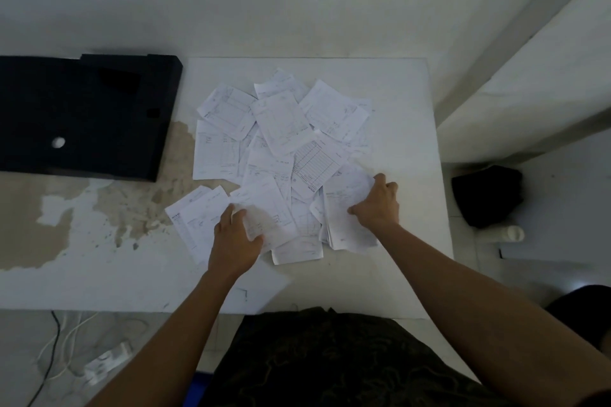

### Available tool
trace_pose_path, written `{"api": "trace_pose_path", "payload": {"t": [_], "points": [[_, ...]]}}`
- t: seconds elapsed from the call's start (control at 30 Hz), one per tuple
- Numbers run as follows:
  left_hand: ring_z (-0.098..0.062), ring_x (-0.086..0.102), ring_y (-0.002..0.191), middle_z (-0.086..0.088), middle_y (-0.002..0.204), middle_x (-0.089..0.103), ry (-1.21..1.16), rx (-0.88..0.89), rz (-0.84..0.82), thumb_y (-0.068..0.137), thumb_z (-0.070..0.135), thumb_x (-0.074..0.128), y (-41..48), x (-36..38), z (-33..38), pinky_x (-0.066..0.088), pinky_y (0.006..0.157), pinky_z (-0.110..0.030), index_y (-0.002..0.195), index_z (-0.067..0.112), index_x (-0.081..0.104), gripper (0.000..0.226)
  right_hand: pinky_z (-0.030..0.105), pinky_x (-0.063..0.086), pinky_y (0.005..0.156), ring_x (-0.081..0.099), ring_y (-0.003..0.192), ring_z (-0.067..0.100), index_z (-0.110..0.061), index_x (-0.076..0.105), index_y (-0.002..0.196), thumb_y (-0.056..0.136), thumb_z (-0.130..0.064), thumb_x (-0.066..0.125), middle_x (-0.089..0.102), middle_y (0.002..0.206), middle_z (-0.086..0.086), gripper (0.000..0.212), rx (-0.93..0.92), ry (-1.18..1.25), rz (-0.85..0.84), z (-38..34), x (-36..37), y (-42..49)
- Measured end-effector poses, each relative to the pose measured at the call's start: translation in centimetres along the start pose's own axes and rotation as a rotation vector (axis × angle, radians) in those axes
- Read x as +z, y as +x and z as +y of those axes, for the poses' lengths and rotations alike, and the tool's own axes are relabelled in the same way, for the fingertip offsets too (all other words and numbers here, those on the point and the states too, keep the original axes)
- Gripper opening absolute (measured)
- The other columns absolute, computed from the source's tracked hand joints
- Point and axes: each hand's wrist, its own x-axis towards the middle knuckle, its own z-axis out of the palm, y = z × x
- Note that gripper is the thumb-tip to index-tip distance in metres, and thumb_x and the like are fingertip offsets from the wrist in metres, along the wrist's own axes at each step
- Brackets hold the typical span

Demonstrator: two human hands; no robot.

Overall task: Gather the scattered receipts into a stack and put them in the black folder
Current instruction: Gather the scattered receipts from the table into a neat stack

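**Both hands on the paper pile**

Receipts lie scattered mid-frame on the white table. The right hand grasps a small stack; the left hand pinches one sheet. The black folder sits upper left.

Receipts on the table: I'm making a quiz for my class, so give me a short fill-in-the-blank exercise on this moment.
1. The black folder lies to the ____ of the receipts.
2. The right hand grips a small ____ of receipts.
3. The left hand rests on papers at the ____ edge of the pile.
4. The folder's colour is ____.

Missing words: left; stack; near; black
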Motion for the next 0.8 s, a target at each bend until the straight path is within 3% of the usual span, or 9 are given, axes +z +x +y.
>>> {"api": "trace_pose_path", "payload": {"t": [0.2, 0.3, 0.37, 0.47, 0.63, 0.8], "points": [[-0.033, 0.023, 0.141, -0.008, 0.157, 0.018, -0.007, -0.021, 0.006, 0.084, 0.03, 0.066, 0.1, -0.1, 0.4, 0.026, 0.114, -0.047, 0.141, 0.013, 0.033, 0.068, 0.035, 0.046, 0.077, 0.054, 0.098, 0.028, -0.011, 0.043, 0.128, 0.071, -0.007, 0.078, 0.051, 0.106, 0.007, 0.066, 0.064, 0.245, -0.077, 0.6, -0.6, 0.4], [-0.033, 0.023, 0.141, -0.008, 0.156, 0.019, -0.013, -0.03, 0.013, 0.084, 0.028, 0.065, 0.1, -0.1, 0.7, 0.027, 0.113, -0.048, 0.14, 0.012, 0.034, 0.067, 0.035, 0.052, 0.078, 0.062, 0.096, 0.03, -0.008, 0.065, 0.106, 0.071, -0.007, 0.077, 0.064, 0.1, 0.01, 0.036, 0.136, 0.423, -0.123, 1.0, -1.3, 0.6], [-0.033, 0.023, 0.141, -0.008, 0.156, 0.018, -0.024, -0.037, 0.007, 0.084, 0.027, 0.065, 0.0, 0.0, 0.8, 0.028, 0.113, -0.048, 0.14, 0.012, 0.033, 0.066, 0.04, 0.057, 0.082, 0.066, 0.092, 0.031, -0.009, 0.068, 0.097, 0.072, -0.008, 0.078, 0.07, 0.101, 0.011, 0.027, 0.162, 0.561, -0.12, 1.4, -1.8, 0.8], [-0.034, 0.023, 0.14, -0.008, 0.156, 0.019, -0.027, -0.04, 0.012, 0.084, 0.026, 0.065, -0.1, 0.0, 0.8, 0.029, 0.112, -0.049, 0.14, 0.012, 0.033, 0.067, 0.046, 0.058, 0.085, 0.067, 0.093, 0.031, -0.008, 0.068, 0.105, 0.073, -0.012, 0.078, 0.071, 0.099, 0.009, 0.034, 0.159, 0.732, -0.084, 2.2, -3.1, 1.2], [-0.035, 0.025, 0.139, -0.009, 0.155, 0.02, -0.045, -0.055, 0.021, 0.084, 0.025, 0.065, -0.1, 0.1, 1.1, 0.033, 0.109, -0.05, 0.139, 0.01, 0.034, 0.066, 0.036, 0.047, 0.078, 0.059, 0.099, 0.028, -0.011, 0.057, 0.125, 0.078, -0.017, 0.072, 0.062, 0.113, 0.009, 0.05, 0.141, 0.702, 0.073, 3.3, -5.6, 2.2], [-0.033, 0.021, 0.141, -0.008, 0.154, 0.021, -0.069, -0.12, 0.05, 0.083, 0.03, 0.063, 0.5, 0.4, 2.4, 0.034, 0.109, -0.055, 0.139, 0.012, 0.033, 0.066, 0.035, 0.042, 0.077, 0.055, 0.094, 0.028, -0.013, 0.056, 0.118, 0.08, -0.012, 0.068, 0.057, 0.105, 0.008, 0.04, 0.157, 0.752, 0.148, 3.7, -7.6, 2.4]]}}
